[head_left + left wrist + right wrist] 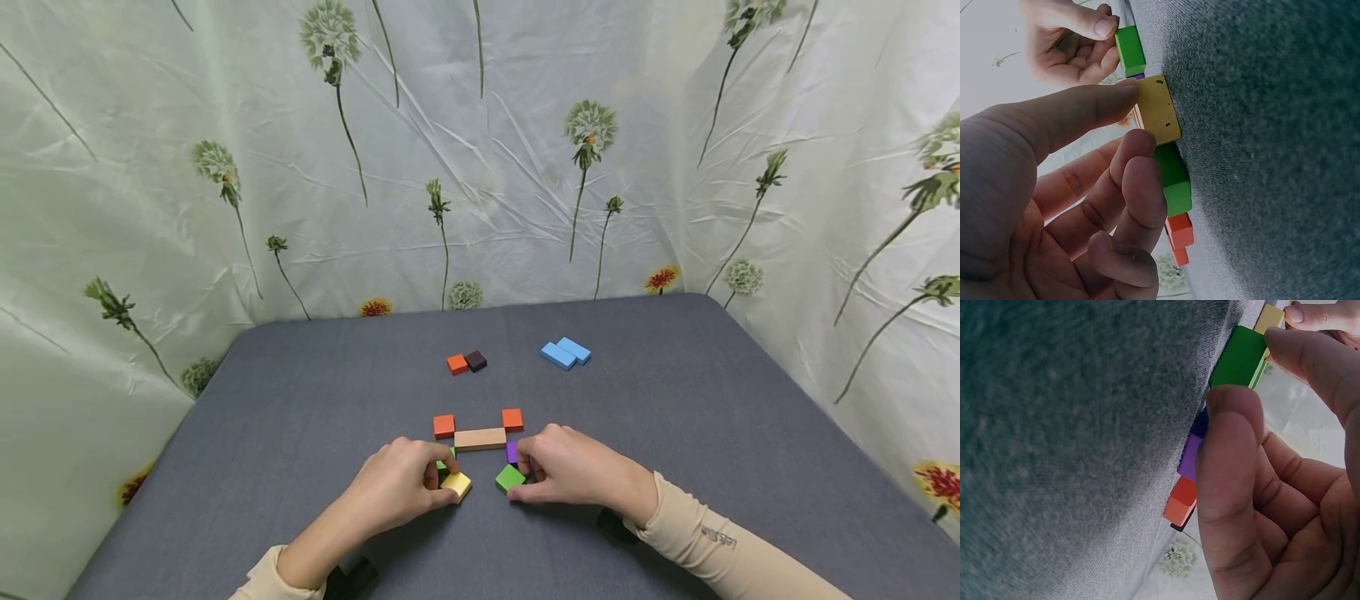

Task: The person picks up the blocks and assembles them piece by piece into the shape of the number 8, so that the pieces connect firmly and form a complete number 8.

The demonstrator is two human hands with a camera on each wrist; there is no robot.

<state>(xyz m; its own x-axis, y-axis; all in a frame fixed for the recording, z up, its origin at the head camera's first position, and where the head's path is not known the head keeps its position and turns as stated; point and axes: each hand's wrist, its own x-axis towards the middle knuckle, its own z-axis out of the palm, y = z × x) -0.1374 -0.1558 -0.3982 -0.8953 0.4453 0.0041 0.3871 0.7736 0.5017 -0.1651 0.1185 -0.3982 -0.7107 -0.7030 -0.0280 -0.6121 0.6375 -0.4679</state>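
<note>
My left hand (pixel 405 482) pinches a yellow wooden block (pixel 456 484) between thumb and fingers. Behind it, partly covered by the fingers, a green block (pixel 1174 181) sits on the cloth. On the other side, my right hand (pixel 573 471) pinches a second green block (pixel 510 478), which lies turned at an angle. A purple block (pixel 512 452) shows just beyond the right fingers, partly hidden by them. Between the two sides lies a long natural-wood block (pixel 480 439), with an orange block (pixel 443 427) near its left end and another orange block (pixel 512 419) at its right end.
Farther back on the dark grey cloth-covered table (pixel 337 375), an orange block (pixel 457 364) lies against a dark brown block (pixel 476 360). Two light blue blocks (pixel 558 355) lie side by side to the right of them. A flowered curtain (pixel 480 167) hangs behind the table.
</note>
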